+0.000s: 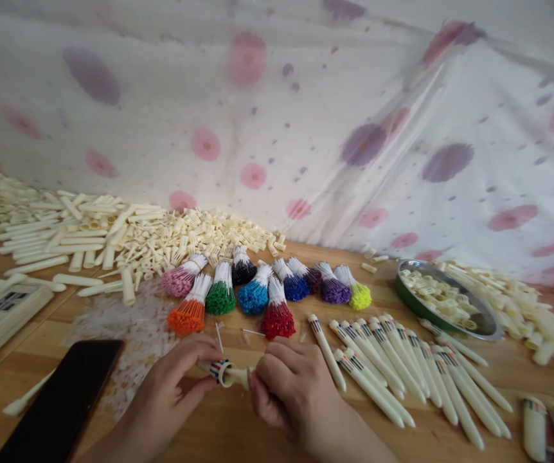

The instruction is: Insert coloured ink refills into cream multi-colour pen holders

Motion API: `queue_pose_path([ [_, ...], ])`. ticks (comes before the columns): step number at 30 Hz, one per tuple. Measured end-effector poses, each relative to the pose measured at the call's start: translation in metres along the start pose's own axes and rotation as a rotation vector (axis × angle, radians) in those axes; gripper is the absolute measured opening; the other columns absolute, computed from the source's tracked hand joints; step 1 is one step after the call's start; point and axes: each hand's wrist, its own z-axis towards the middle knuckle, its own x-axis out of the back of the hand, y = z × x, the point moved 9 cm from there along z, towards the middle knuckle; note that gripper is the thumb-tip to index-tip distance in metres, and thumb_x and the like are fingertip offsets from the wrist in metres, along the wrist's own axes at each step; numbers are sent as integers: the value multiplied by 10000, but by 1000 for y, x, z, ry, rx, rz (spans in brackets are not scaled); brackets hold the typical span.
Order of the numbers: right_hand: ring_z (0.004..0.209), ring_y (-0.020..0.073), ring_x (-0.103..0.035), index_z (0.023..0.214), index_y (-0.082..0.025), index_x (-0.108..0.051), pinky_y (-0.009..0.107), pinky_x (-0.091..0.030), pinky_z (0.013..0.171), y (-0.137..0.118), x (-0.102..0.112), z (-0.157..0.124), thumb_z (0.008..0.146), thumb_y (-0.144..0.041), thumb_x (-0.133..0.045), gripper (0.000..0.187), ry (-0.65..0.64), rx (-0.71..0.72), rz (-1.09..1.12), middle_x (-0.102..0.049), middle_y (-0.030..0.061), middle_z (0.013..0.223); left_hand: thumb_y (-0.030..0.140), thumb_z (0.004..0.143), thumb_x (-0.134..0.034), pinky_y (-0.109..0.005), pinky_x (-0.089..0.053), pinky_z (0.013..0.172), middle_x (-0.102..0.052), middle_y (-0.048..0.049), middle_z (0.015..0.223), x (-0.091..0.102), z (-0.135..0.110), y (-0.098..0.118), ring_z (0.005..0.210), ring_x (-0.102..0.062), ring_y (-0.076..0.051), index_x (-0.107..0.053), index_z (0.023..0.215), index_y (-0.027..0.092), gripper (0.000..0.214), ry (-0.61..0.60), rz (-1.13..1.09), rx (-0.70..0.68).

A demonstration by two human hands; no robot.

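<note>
My left hand (173,389) pinches the coloured end of a cream multi-colour pen barrel (223,373) low over the wooden table. My right hand (289,382) is closed on the other end of the same barrel, fingers curled. Just beyond the hands stand several bundles of coloured refills (258,292): pink, orange, green, black, blue, red, purple, yellow-green. A thin loose refill (219,335) lies between the hands and the bundles. To the right of my right hand lies a row of assembled cream pens (402,373).
A black phone (62,402) lies at the front left. Heaps of cream pen tubes and small clips (113,235) cover the back left. A green-rimmed metal bowl (405,290) of parts sits at the right. A spotted plastic sheet (277,116) hangs behind the table.
</note>
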Motion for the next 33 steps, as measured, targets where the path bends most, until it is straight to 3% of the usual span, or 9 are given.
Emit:
queue_pose_path([
  [11, 485, 114, -436, 632, -209, -428, 247, -300, 487, 3, -11, -5, 833, -91, -376, 239, -186, 43, 5, -499, -22, 541, 100, 691, -653, -265, -494, 803, -693, 11, 896, -2, -2, -9, 910, -633, -209, -668, 840, 302, 251, -18, -83, 86],
  [19, 528, 124, -441, 665, -197, -453, 253, -296, 505, 1, -16, -4, 866, -119, -404, 222, -232, 51, 50, -524, -10, 592, 145, 710, -674, -274, -495, 818, -712, -3, 933, -6, 0, -2, 933, -639, -227, -693, 877, 311, 236, -74, -40, 41],
  [28, 527, 120, -379, 619, -208, -385, 251, -279, 516, 14, 5, -3, 826, -77, -406, 246, -197, -1, 28, -474, -20, 576, 183, 719, -688, -263, -503, 804, -715, -4, 932, -5, -3, -2, 915, -647, -224, -693, 889, 322, 220, -89, -34, 51],
  [33, 519, 112, -351, 609, -209, -363, 241, -272, 505, 10, 5, -3, 774, -44, -415, 238, -190, 17, 65, -457, -30, 568, 180, 712, -700, -248, -507, 801, -719, 3, 913, -5, -2, -1, 898, -656, -212, -690, 881, 315, 217, -78, -24, 31],
])
